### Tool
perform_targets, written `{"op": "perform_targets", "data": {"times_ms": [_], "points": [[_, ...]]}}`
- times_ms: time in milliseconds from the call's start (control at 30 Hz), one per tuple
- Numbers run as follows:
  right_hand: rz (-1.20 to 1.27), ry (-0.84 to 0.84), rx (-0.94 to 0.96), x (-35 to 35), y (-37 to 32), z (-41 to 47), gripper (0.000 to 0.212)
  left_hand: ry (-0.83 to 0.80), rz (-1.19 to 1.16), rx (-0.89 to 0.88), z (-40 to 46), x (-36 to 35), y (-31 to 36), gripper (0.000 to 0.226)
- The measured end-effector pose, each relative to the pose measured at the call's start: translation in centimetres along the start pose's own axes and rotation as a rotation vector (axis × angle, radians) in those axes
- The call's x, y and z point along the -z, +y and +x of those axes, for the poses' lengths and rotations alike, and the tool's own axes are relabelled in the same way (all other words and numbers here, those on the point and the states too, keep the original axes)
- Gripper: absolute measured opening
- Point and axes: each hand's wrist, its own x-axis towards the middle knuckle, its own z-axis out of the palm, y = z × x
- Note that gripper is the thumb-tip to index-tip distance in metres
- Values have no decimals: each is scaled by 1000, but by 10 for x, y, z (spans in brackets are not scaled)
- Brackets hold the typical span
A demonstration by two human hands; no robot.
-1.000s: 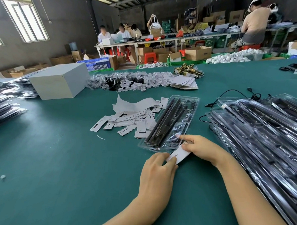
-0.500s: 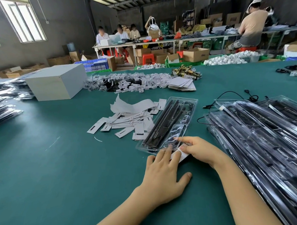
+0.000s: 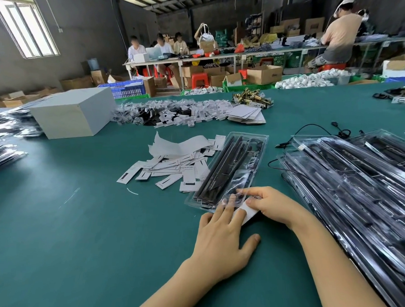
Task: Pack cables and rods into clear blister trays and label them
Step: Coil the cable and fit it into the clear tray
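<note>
A clear blister tray [image 3: 231, 168] holding black rods and a coiled cable lies on the green table [image 3: 77, 229] in front of me. A white label [image 3: 249, 212] sits at the tray's near end. My left hand [image 3: 223, 237] lies flat with straight fingers pressing on the label and the tray's edge. My right hand [image 3: 271, 206] rests on the label's right side, its fingers bent down onto the label and tray corner. Part of the label is hidden under both hands.
Loose white labels [image 3: 173, 166] lie left of the tray. Stacked filled blister trays [image 3: 358, 183] fill the right side, with a black cable [image 3: 313, 132] behind them. A grey box [image 3: 71, 115] stands far left. Other people work at tables behind.
The label has moved up onto the tray's near end. My left hand went from pinching the label to lying flat, pressing on it. My right hand stayed at the label's right end.
</note>
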Motion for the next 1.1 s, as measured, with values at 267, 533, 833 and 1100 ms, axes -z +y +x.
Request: {"op": "perform_targets", "data": {"times_ms": [267,533,833,1100], "points": [[261,258,15,0,9,1,25,-31,49,14,4,2,-2,59],[345,669,-60,-12,11,14,28,-11,50,-9,2,2,-2,63],[473,714,-55,-16,9,17,22,-44,63,-30,0,5,-3,69],[370,758,-12,-20,10,21,12,-119,58,-22,-6,6,-1,83]]}}
